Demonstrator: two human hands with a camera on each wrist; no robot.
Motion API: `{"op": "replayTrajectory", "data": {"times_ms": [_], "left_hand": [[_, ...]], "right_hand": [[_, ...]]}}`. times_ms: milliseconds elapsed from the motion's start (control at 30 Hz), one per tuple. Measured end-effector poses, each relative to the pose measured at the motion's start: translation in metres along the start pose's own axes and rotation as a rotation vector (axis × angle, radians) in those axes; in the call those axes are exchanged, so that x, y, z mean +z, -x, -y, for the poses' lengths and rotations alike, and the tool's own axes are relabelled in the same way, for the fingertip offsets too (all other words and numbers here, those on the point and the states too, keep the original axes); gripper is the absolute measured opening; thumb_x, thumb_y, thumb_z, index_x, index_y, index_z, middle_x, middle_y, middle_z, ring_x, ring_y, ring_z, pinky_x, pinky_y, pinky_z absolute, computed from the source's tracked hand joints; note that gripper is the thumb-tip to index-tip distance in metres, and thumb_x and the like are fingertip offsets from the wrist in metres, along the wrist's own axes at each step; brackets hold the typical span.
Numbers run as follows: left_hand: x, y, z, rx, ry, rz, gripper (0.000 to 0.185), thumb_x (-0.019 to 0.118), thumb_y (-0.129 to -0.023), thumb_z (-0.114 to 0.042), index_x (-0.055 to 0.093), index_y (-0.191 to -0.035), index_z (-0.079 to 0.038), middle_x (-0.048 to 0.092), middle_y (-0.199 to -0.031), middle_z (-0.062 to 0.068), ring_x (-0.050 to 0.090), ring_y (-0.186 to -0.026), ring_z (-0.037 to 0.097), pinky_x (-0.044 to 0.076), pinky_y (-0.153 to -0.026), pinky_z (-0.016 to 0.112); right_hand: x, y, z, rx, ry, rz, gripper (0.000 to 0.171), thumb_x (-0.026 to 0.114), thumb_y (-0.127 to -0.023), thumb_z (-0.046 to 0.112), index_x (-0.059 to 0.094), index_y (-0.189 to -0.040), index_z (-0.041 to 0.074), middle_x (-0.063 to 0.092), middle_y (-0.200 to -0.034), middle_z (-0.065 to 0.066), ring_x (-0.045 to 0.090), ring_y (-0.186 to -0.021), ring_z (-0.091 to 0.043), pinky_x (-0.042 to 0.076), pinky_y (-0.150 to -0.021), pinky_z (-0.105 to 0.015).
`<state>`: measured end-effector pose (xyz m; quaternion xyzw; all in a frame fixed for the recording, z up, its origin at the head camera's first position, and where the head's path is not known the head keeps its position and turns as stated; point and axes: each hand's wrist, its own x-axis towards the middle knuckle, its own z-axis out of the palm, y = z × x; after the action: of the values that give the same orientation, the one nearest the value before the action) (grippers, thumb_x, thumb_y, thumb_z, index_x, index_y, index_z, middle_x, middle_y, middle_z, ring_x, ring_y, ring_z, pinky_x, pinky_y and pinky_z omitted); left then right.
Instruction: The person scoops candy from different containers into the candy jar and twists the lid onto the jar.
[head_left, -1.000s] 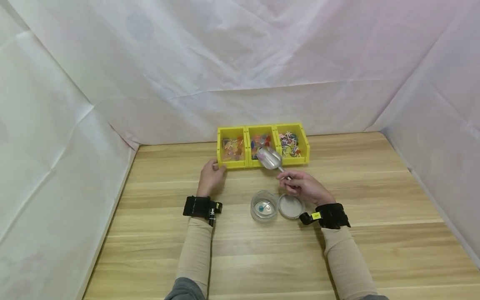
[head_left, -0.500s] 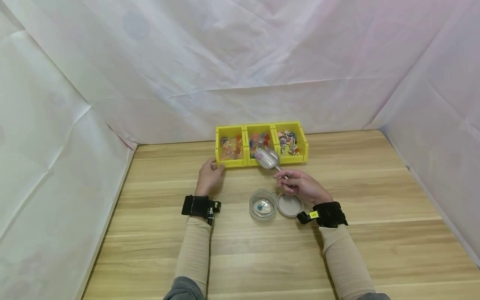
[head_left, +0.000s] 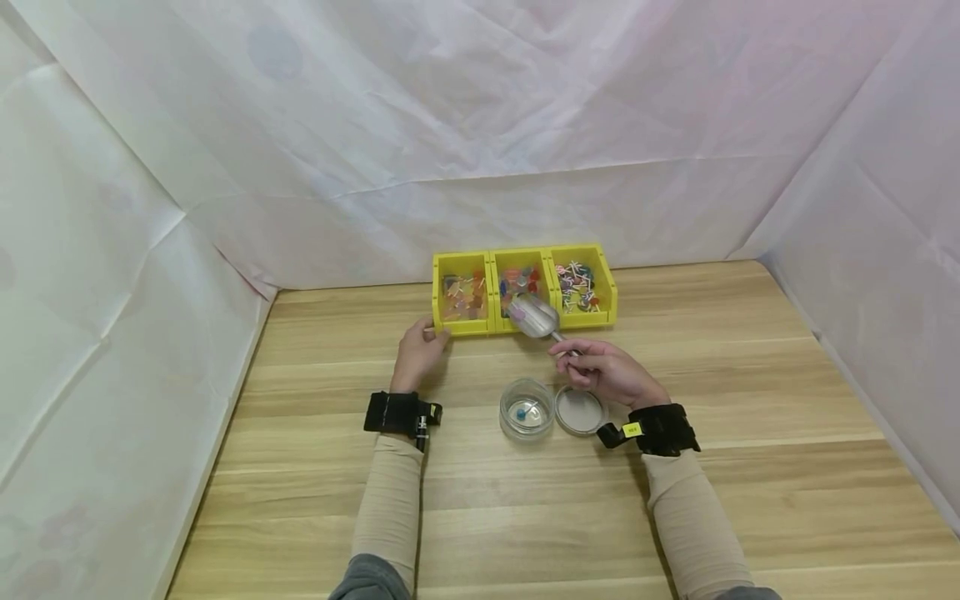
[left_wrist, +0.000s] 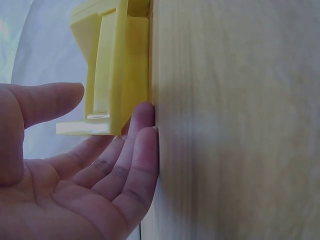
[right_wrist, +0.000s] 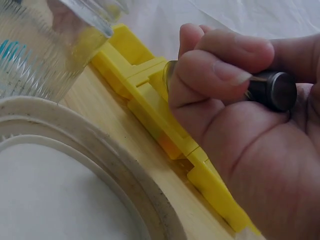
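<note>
Nearest the person, two sleeved forearms come in over the wooden worktop (head_left: 750,392), each with a black wrist strap. Just ahead of the right strap sits a round white lid (head_left: 580,411), lying flat, and touching or all but touching it on the left stands a small clear glass jar (head_left: 527,409) with a blue bit at its bottom; the right wrist view shows the lid's rim (right_wrist: 100,165) up close and the ribbed jar wall (right_wrist: 40,55) right behind it. Beyond the lid, the right hand (head_left: 604,372) is curled tight round the dark handle end of a metal scoop (head_left: 535,317), fingers and thumb pinching it, the butt of the handle (right_wrist: 272,90) poking out past the knuckles. The scoop runs up and left from that hand, so its bowl lies further off than the fingers, tipped over the front edge of the middle compartment. Over on the other side, the left hand (head_left: 420,352) lies loose with straight fingers, fingertips (left_wrist: 142,117) touching the near left corner of the yellow bin row (head_left: 442,321), gripping nothing. Furthest back, that row's three compartments hold mixed coloured small pieces, and white sheeting walls the worktop in.
</note>
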<state>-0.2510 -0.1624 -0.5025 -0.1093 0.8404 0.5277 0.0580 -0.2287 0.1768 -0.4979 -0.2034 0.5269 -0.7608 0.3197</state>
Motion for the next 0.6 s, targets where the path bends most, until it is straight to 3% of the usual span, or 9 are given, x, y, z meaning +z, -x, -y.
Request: {"op": "replayTrajectory", "data": {"times_ms": [233,600], "left_hand": [[-0.004,0.005,0.004,-0.002,0.026,0.012,0.046,0.058,-0.099,-0.033,0.053,-0.139,-0.011,0.062,-0.128,0.018,0.06,-0.116,0.032,0.048,-0.097,0.05],[-0.002,0.027,0.005,0.019,0.017,0.001,0.053,0.058,-0.1,-0.03,0.044,-0.144,-0.005,0.063,-0.127,0.023,0.062,-0.115,0.035,0.048,-0.097,0.051]], "right_hand": [[0.003,0.004,0.004,-0.019,0.017,0.015,0.033,0.033,-0.104,-0.002,0.052,-0.131,-0.007,0.061,-0.102,-0.011,0.045,-0.067,-0.009,0.042,-0.063,-0.019],[0.011,0.015,0.014,-0.053,0.041,0.073,0.035,0.03,-0.105,-0.002,0.036,-0.136,-0.017,0.063,-0.104,-0.006,0.044,-0.068,-0.01,0.039,-0.066,-0.022]]}}
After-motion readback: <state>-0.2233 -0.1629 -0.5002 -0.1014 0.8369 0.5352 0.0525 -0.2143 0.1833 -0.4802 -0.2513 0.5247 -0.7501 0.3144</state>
